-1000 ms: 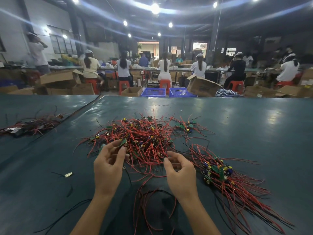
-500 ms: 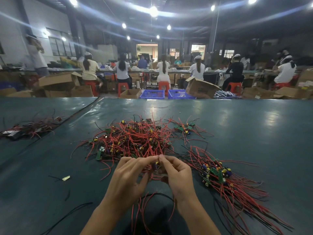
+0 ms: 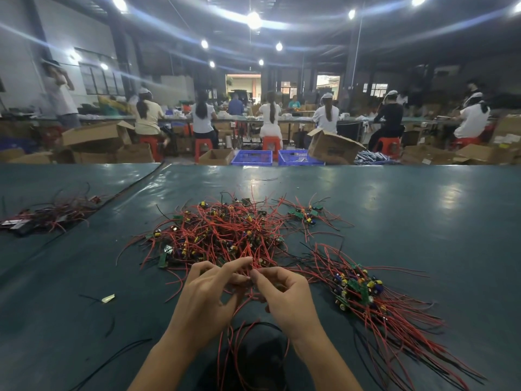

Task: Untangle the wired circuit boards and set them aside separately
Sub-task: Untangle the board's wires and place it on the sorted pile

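The tangled pile [image 3: 225, 235] of small green circuit boards, yellow and blue parts and long red wires lies mid-tabletop [image 3: 423, 221], nearer the near edge. At its near side the left hand [image 3: 205, 300] and right hand [image 3: 284, 297] meet, both pinching red wires. A straighter bundle [image 3: 366, 294] lies just beside the pile, toward the right edge.

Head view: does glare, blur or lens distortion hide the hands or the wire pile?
Head view: ceiling lamps flare into long streaks; their glare sheens the far table, away from the work; wide-angle bending bows the roof lines; the standing person at far left is smeared; left hand, right hand and tangled pile are sharp, evenly lit.
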Demonstrator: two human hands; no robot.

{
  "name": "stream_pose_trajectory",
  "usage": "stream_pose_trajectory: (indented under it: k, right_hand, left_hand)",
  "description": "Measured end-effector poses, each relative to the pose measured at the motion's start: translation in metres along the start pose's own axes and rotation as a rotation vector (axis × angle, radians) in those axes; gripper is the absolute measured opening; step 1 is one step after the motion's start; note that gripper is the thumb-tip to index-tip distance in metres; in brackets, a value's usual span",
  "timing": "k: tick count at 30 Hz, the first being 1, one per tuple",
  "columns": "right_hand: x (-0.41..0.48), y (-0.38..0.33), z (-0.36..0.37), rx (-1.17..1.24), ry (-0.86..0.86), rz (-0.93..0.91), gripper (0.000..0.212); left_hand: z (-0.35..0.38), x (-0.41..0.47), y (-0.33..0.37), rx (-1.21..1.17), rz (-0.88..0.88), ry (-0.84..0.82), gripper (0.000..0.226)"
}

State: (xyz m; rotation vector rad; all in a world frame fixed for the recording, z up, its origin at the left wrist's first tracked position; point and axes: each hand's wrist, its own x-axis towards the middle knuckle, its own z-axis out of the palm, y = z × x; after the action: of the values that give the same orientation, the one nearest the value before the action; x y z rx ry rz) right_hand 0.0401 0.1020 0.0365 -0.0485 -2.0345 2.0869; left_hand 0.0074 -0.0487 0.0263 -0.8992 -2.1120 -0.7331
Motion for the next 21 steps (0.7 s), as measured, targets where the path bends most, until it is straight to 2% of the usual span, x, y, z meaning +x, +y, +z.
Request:
stream_pose_trajectory:
  k: [2, 4, 6, 9, 12, 16, 18, 21]
  right_hand:
    - [0.002, 0.002, -0.001, 0.051, 0.059, 0.05, 0.012]
    - [0.005, 0.004, -0.002, 0.167, 0.11, 0.128, 0.007]
    - [0.007, 0.005, -0.004, 0.29, 0.164, 0.205, 0.004]
    - [0.007, 0.005, -0.004, 0.44, 0.208, 0.278, 0.004]
    - [0.005, 0.002, -0.002, 0.504, 0.172, 0.332, 0.008]
    - [0.003, 0.003, 0.004, 0.424, 0.113, 0.319, 0.014]
    - [0.002, 0.005, 0.005, 0.382, 0.096, 0.304, 0.016]
    - [0.001, 0.004, 0.007, 0.354, 0.086, 0.301, 0.006]
  left_hand:
    - [0.001, -0.001, -0.001, 0.047, 0.011, 0.025, 0.046]
    - [0.002, 0.0, 0.001, 0.072, 0.028, 0.036, 0.026]
    - [0.003, 0.0, 0.006, -0.021, 0.019, -0.01, 0.01]
    - [0.007, -0.002, 0.011, -0.126, -0.132, -0.142, 0.034]
    - [0.014, -0.005, 0.014, -0.279, -0.347, -0.155, 0.052]
    - [0.014, 0.001, 0.021, -0.551, -0.619, -0.06, 0.05]
    - [0.014, 0.003, 0.023, -0.603, -0.679, -0.002, 0.039]
    - [0.012, 0.007, 0.023, -0.641, -0.71, 0.081, 0.026]
